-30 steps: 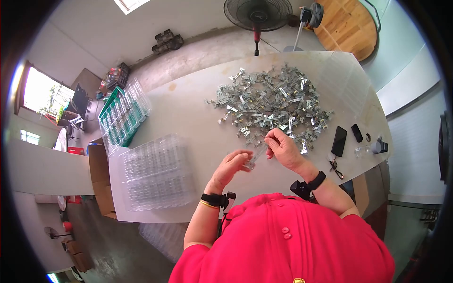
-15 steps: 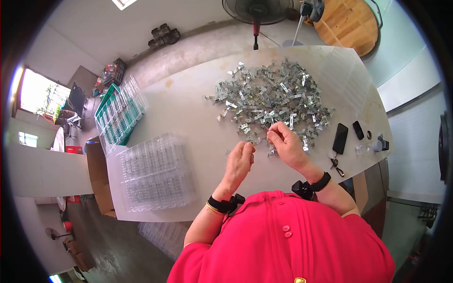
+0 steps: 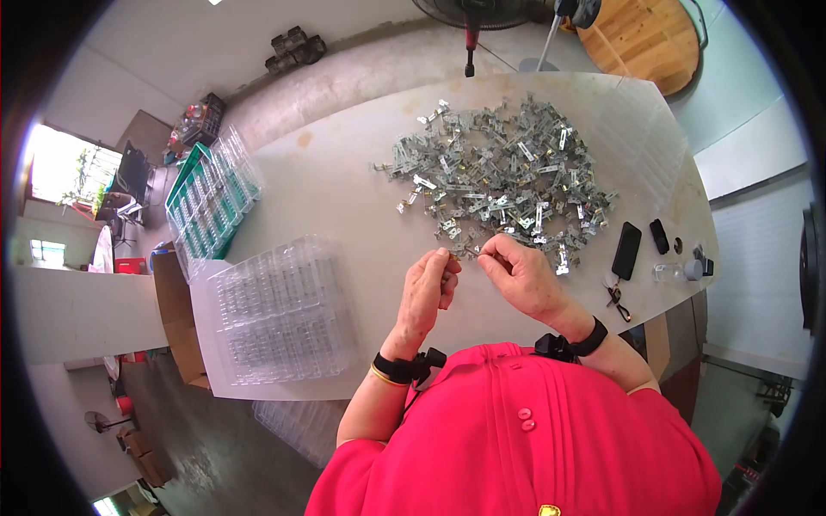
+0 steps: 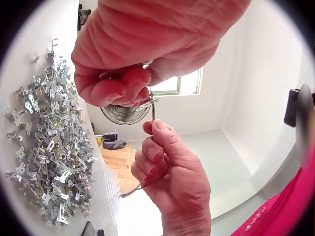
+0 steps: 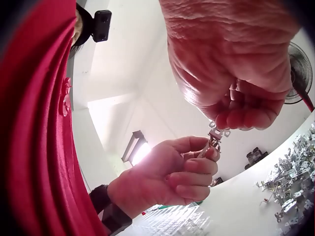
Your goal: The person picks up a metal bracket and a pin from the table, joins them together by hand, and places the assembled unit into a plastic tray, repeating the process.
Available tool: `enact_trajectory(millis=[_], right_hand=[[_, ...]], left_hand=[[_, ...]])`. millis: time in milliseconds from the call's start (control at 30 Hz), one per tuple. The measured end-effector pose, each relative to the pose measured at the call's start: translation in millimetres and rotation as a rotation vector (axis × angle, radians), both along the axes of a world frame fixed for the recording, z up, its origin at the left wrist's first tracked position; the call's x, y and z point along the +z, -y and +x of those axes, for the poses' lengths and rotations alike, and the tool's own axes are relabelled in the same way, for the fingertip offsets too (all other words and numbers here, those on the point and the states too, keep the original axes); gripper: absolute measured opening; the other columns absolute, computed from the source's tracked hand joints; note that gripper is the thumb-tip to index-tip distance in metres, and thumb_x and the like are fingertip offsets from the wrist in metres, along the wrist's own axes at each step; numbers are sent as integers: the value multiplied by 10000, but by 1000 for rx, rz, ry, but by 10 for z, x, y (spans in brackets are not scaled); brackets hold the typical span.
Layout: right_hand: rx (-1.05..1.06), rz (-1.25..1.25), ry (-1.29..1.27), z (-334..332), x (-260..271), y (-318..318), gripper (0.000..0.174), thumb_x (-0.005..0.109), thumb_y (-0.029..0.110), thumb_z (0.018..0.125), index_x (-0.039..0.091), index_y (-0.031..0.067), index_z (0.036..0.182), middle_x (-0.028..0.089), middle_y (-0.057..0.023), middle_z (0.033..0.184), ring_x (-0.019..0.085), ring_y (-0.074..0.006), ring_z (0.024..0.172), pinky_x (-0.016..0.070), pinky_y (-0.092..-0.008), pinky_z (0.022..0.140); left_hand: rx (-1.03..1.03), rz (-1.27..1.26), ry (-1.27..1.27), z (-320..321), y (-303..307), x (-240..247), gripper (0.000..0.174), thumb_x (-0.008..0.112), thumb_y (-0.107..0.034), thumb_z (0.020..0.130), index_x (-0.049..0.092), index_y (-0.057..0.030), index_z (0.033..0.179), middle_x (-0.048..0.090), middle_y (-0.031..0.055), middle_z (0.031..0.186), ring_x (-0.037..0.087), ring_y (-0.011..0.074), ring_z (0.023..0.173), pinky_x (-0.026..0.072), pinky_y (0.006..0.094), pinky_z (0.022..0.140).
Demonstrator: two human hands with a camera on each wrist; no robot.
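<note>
The left hand (image 3: 428,288) and the right hand (image 3: 520,273) meet fingertip to fingertip at the centre of the head view. Each pinches an end of a small metal part (image 5: 215,135) between thumb and forefinger, with the other fingers curled in. The part is raised off the counter (image 3: 344,198), and I cannot tell whether it is one piece or two being fitted together. The likeliest trouble is a slip. The grip is on thin, smooth metal and takes only the very tips of the fingers, so a twist or a push slightly off line could spring the part loose. Its stamped edges look sharp enough to nick a fingertip if it does slide. A dropped part could land in the heap of metal parts (image 3: 503,172) just beyond the hands, in the upper middle of the frame. It would be hard to pick out there among so many like it. It could also bounce toward the person and fall off the near edge of the counter to the floor. An elbow swinging wide to the left of the frame might nudge the stack of clear plastic trays (image 3: 284,314), which seems to overhang the counter's edge. To the right, the phone (image 3: 625,249) and keys (image 3: 614,298) lie near the fringe of the heap, where a careless sweep of the right forearm could knock them.
</note>
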State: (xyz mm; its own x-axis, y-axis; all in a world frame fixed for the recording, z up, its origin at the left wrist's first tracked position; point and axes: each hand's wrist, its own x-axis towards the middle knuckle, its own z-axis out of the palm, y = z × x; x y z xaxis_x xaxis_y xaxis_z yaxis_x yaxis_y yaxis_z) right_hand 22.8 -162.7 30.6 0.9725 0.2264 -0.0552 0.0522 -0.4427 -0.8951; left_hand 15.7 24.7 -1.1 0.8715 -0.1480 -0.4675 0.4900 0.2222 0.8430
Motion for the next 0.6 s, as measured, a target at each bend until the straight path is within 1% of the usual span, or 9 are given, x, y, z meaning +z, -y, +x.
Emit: enact_trajectory(millis=[133,200,233,300,333,400,533,600], right_hand=[[-2,39,13,22,-79,-2,102,625,133,933,589,39,945,595,-104,673,557,-182,565,451,-328,557],[1,37,-7,28,-77,-4,85,633,107,934,599,30,926,542,-14,650,455,-76,590,399,-276,536],[0,38,-7,33,-69,-6,85,633,107,934,599,30,926,542,-14,650,455,-76,590,399,-276,536],[8,14,21,45,-48,-3,81,628,104,932,591,33,919,561,-42,656,489,-107,576,414,-292,539],[6,15,21,44,-52,1,81,628,104,932,591,33,919,561,-42,656,489,-107,576,414,-292,539],[18,-6,51,36,-66,3,79,626,106,929,586,38,923,572,-74,663,525,-146,568,428,-314,542],[16,-15,68,22,-76,11,86,621,122,935,583,44,933,580,-90,670,541,-170,564,435,-330,545],[45,-22,16,6,-9,12,115,595,143,942,563,33,937,615,-157,708,619,-323,624,458,-398,571]], left_hand=[[-9,79,30,29,22,-50,366,452,-339,1028,566,-36,858,436,-25,560,358,58,437,271,218,406],[-12,155,102,34,21,-106,383,464,-358,1035,570,-37,856,430,-34,552,354,49,440,264,215,401],[-13,156,102,37,25,-106,383,464,-358,1035,570,-37,856,430,-34,552,354,49,440,264,215,401],[6,188,115,47,41,-107,387,470,-360,1038,574,-35,855,427,-37,548,351,46,442,264,219,396],[4,188,116,50,45,-111,387,470,-360,1038,574,-35,855,427,-37,548,351,46,442,264,219,396],[7,229,154,50,46,-114,385,479,-359,1035,577,-31,858,420,-39,547,350,43,444,266,221,394],[-15,229,153,27,31,-100,381,485,-352,1037,577,-27,861,418,-42,550,346,40,445,263,216,394],[18,208,158,-7,29,-129,377,489,-347,1039,577,-25,862,416,-45,552,342,37,445,258,212,393]])
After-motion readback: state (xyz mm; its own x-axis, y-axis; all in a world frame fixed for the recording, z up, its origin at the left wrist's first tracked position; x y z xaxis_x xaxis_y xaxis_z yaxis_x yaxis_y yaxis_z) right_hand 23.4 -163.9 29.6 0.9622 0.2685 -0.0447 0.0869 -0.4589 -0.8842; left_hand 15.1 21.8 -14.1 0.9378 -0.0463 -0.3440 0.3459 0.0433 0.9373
